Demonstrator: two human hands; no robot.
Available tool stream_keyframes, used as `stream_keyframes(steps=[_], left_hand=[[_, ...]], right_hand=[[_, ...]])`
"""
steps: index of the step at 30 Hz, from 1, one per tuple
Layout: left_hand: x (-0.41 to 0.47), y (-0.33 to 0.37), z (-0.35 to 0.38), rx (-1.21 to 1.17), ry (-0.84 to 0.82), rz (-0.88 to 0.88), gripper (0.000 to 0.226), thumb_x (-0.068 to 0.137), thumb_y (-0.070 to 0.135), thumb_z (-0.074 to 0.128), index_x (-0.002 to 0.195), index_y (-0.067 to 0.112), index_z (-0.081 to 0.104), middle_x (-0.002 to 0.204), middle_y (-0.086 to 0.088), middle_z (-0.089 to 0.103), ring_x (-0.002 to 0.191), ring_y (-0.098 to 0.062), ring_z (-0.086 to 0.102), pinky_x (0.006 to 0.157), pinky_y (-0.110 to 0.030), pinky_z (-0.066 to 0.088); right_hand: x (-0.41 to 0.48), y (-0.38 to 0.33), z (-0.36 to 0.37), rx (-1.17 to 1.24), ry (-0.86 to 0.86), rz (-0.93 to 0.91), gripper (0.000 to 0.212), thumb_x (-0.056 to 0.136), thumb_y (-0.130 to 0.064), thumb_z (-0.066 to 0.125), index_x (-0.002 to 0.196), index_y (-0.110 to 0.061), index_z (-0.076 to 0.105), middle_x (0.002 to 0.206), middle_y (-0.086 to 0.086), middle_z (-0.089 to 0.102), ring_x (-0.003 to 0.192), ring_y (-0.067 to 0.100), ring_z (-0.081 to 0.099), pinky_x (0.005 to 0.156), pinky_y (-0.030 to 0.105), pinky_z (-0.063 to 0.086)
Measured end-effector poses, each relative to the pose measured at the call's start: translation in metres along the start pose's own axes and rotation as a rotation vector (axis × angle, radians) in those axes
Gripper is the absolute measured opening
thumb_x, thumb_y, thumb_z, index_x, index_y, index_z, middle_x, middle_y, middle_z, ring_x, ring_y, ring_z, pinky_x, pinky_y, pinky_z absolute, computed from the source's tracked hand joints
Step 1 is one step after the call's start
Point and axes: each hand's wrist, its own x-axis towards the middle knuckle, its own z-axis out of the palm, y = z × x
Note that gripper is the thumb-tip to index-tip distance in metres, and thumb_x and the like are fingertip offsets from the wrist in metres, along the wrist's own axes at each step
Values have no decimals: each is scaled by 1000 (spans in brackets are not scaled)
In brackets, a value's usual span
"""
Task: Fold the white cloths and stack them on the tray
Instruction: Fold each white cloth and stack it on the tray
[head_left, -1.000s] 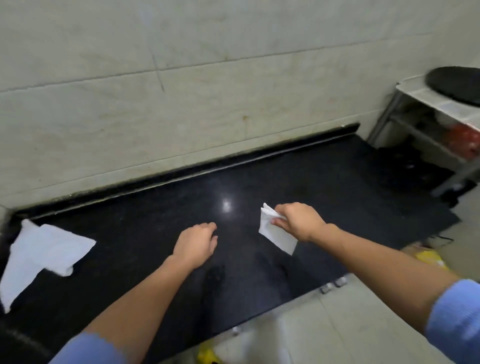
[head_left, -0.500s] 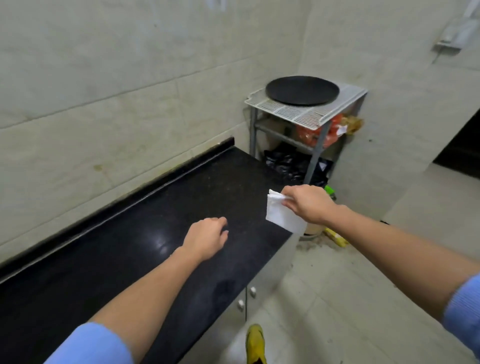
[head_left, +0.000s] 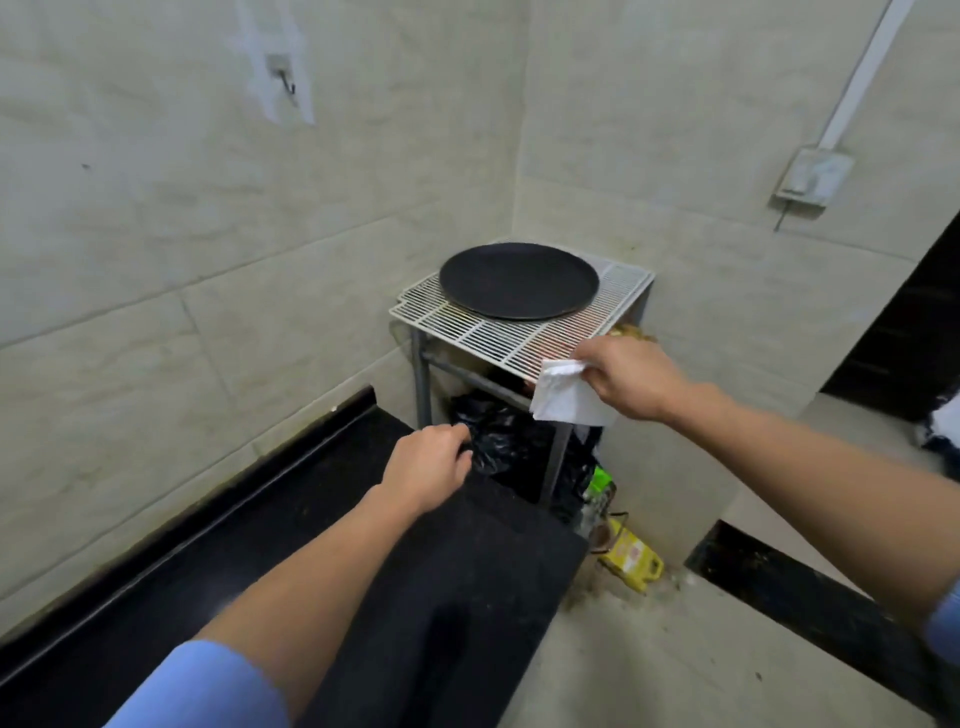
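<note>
My right hand (head_left: 631, 382) pinches a small folded white cloth (head_left: 563, 397), which hangs in the air at the front edge of a white wire rack (head_left: 498, 332). A round black tray (head_left: 518, 279) lies on that rack, a little beyond and left of the cloth, with nothing on it. My left hand (head_left: 426, 467) hovers over the right end of the black counter (head_left: 363, 597), its fingers loosely curled and holding nothing.
Black plastic bags (head_left: 501, 441) sit under the rack. A yellow packet (head_left: 631, 558) and a bottle lie on the floor beside the counter's end. Tiled walls meet in the corner behind the rack. A wall socket (head_left: 813, 179) is at the right.
The view has swung right from the counter to the rack. My right hand has carried the folded cloth from over the counter up to the rack's front edge. The unfolded cloth has left the view.
</note>
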Motion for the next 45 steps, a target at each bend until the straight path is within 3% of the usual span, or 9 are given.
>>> stream_keyframes(steps=[4, 8, 12, 18, 25, 30, 35, 42, 45], left_hand=[[60, -7, -11, -8, 22, 0, 21, 95, 32, 48, 108, 18, 58, 100, 0, 65, 93, -24, 61, 70, -36, 47], [110, -16, -12, -22, 54, -55, 22, 94, 31, 48, 108, 17, 58, 100, -1, 64, 93, -25, 60, 71, -38, 49], [162, -22, -1, -34, 87, -134, 17, 92, 29, 50, 98, 15, 58, 94, -2, 61, 89, -25, 59, 70, -40, 49], [265, -25, 28, -2, 173, -290, 22, 91, 30, 51, 102, 13, 60, 99, -4, 61, 94, -24, 57, 77, -39, 51], [358, -19, 52, 80, 72, -484, 30, 93, 34, 50, 117, 17, 56, 113, -5, 55, 105, -24, 51, 91, -38, 43], [383, -32, 75, 130, 34, -610, 34, 94, 39, 46, 120, 18, 54, 118, -5, 51, 109, -25, 48, 96, -37, 38], [386, -40, 94, 130, 132, -623, 30, 92, 39, 47, 112, 17, 55, 111, -4, 51, 103, -24, 48, 93, -35, 37], [383, -44, 103, 121, 207, -620, 32, 88, 40, 52, 107, 16, 58, 108, -3, 52, 99, -23, 48, 92, -35, 37], [383, -44, 103, 121, 178, -632, 32, 90, 41, 49, 111, 17, 56, 111, -3, 50, 102, -23, 46, 94, -35, 36]], right_hand=[[64, 36, -8, 23, 28, 17, 18, 88, -17, 49, 101, -22, 61, 104, 4, 66, 96, 31, 61, 72, 40, 51], [129, 68, -2, 13, 30, 11, 22, 92, -21, 47, 109, -26, 60, 109, 1, 65, 96, 27, 60, 69, 35, 47], [192, 98, 14, 32, 15, -54, 21, 93, -22, 48, 110, -28, 59, 108, 2, 66, 95, 27, 60, 68, 34, 43], [299, 144, 52, 118, -96, -209, 23, 93, -24, 53, 115, -28, 58, 113, 1, 65, 98, 24, 59, 76, 37, 47], [416, 186, 103, 185, -215, -307, 26, 94, -21, 50, 119, -27, 57, 118, 2, 61, 100, 22, 56, 73, 32, 40], [489, 198, 146, 240, -252, -306, 27, 92, -17, 48, 116, -23, 58, 118, 5, 62, 101, 27, 57, 76, 34, 41], [535, 196, 189, 235, -243, -323, 26, 92, -17, 48, 116, -22, 57, 116, 8, 62, 101, 30, 58, 79, 36, 42], [537, 192, 229, 138, -18, -394, 30, 95, -17, 47, 123, -17, 56, 119, 12, 58, 107, 33, 53, 88, 45, 42], [532, 191, 230, 72, -14, -343, 31, 97, -25, 45, 127, -17, 51, 124, 12, 54, 112, 33, 49, 90, 46, 39]])
